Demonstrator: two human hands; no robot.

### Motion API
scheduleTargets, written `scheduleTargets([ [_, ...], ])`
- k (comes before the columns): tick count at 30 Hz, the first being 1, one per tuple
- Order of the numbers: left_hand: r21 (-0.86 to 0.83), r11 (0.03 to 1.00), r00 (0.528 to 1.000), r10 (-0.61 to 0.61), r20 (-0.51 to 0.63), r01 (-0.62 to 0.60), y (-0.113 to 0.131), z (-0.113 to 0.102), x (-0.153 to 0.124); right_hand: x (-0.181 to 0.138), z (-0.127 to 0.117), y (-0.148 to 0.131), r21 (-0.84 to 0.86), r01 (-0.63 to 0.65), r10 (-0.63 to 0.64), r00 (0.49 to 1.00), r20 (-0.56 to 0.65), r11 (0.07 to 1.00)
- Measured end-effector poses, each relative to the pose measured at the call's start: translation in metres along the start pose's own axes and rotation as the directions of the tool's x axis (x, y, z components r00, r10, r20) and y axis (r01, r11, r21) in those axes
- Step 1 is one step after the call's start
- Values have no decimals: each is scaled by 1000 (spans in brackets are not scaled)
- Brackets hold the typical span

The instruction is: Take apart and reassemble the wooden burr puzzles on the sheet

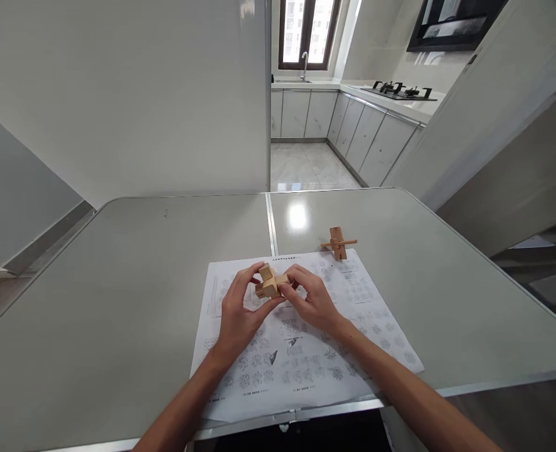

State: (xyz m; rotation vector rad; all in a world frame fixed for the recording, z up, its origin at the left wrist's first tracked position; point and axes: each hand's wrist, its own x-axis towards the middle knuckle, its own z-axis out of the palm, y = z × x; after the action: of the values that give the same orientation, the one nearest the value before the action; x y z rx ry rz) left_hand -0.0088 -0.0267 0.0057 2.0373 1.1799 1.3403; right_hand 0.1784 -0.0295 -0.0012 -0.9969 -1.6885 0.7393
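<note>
Above a printed sheet, both of my hands hold a light wooden interlocking puzzle (270, 284) made of crossed blocks. My left hand (243, 311) grips it from the left, fingers along the top and far side and thumb underneath. From the right, my right hand (310, 298) pinches the block that sticks out on that side between thumb and fingers. The white instruction sheet (278, 380), covered in small line drawings and printed text, lies under my hands. A second, darker wooden puzzle (337, 243) with crossed pieces rests near the sheet's upper right corner.
The grey-green folding table (118, 326) has a metal rim and a centre seam (270, 223). A white wall (165, 94) stands behind it on the left. Beyond an opening lies a kitchen with a tap (305, 63), cabinets (318, 113) and a gas hob (400, 92).
</note>
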Motion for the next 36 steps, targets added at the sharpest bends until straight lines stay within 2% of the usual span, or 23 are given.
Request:
scheduleTargets([
  [8,-58,998,999,-31,27,33,-2,1,-2,1,-1,-3,19,21,-20,998,-56,1000],
  [14,-59,998,999,-29,41,31,-3,0,-2,0,-4,0,109,-66,65,998,14,992],
  [20,20,996,994,83,76,-84,-2,-1,-3,1,-5,-5,102,-97,85,990,114,990],
  [23,70,987,988,138,77,-143,-2,-1,-4,1,-5,-7,114,-105,90,988,122,988],
  [26,105,981,985,159,64,-165,-1,0,-4,1,-5,-6,173,-130,114,988,100,976],
  [32,141,984,995,103,15,-104,2,1,-2,3,-12,4,311,-226,240,971,-7,923],
  [34,133,989,998,61,-3,-60,3,1,-2,5,-14,8,289,-274,307,949,-71,917],
  [36,117,993,1000,7,-24,-4,3,0,-1,6,-14,13,180,-323,351,924,-153,929],
])
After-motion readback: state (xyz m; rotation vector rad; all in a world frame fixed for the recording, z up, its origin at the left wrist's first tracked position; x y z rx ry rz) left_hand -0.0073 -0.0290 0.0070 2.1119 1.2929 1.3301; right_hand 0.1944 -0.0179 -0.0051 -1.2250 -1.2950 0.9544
